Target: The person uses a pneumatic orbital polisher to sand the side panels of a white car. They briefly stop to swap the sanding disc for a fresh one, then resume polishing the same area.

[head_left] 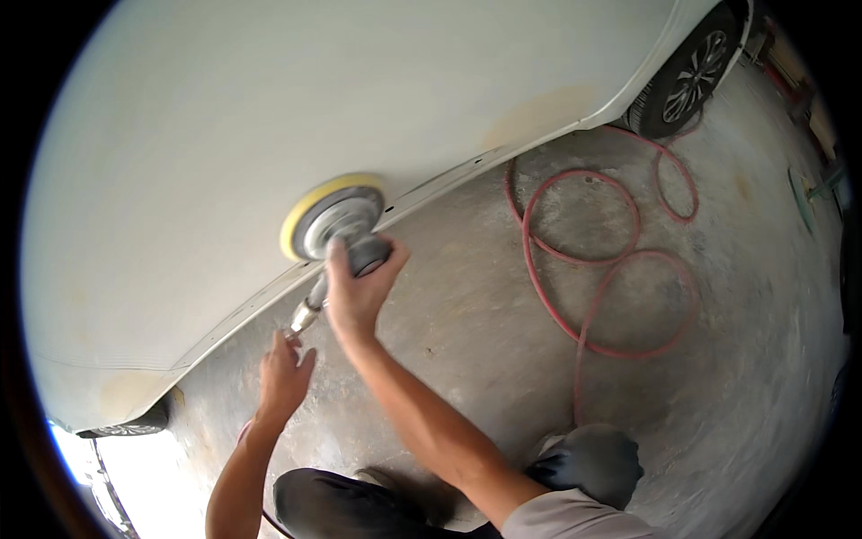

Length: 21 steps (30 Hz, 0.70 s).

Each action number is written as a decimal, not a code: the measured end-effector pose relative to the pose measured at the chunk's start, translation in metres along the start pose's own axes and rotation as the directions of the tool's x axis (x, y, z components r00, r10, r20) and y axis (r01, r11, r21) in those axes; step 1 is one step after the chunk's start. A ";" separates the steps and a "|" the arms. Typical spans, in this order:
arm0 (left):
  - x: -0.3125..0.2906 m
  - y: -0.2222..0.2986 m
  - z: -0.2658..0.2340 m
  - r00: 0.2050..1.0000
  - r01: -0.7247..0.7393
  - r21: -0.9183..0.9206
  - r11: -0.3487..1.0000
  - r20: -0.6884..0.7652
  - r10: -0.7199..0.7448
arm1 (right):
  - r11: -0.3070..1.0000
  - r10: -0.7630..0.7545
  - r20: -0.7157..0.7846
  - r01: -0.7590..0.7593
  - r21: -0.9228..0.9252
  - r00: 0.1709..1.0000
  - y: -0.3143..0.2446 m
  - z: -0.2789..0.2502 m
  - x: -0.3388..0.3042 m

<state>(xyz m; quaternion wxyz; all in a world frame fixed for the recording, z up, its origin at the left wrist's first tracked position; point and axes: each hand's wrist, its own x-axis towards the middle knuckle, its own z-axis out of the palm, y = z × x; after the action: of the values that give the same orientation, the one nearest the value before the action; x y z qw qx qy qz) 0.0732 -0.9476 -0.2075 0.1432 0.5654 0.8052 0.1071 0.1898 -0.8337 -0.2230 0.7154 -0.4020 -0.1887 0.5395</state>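
Observation:
My right hand (359,296) is wrapped around the dark grey body of a round air sander (344,223) with a yellow-edged pad. The sander's pad is tilted with its face against the lower part of a white car's door panel (206,144), just above the sill. From the tool's rear a silver hose coupling (305,316) points down toward me. My left hand (285,373) is closed at the end of that coupling, where the air hose joins; the fingers partly hide the joint. A short piece of dark red hose shows beside my left forearm.
A red hose (539,278) lies in loops on the grey concrete floor (449,359), right of my arms. The car's wheel (696,76) stands at the upper right, another tyre (135,424) at the lower left. Tan patches mark the panel. My bent knees are below.

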 end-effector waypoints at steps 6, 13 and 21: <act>0.035 0.110 0.010 0.983 -0.183 -0.153 0.971 -0.028 0.180 | 0.982 -0.187 -0.105 0.188 -0.001 0.977 -0.078 -0.030 0.109; 0.029 0.105 0.018 0.992 -0.108 -0.174 0.979 -0.087 0.094 | 0.986 -0.141 -0.097 0.131 -0.101 0.985 -0.076 -0.024 0.098; 0.048 0.142 0.016 0.966 -0.255 -0.217 0.942 -0.092 0.240 | 0.964 -0.265 -0.050 0.262 -0.050 0.963 -0.118 -0.030 0.136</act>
<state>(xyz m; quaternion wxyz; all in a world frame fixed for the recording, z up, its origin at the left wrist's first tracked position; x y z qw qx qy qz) 0.1882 -0.8544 -0.1804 0.1665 0.6383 0.7144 0.2336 0.3312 -0.7301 -0.1716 0.7771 -0.4036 -0.2316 0.4238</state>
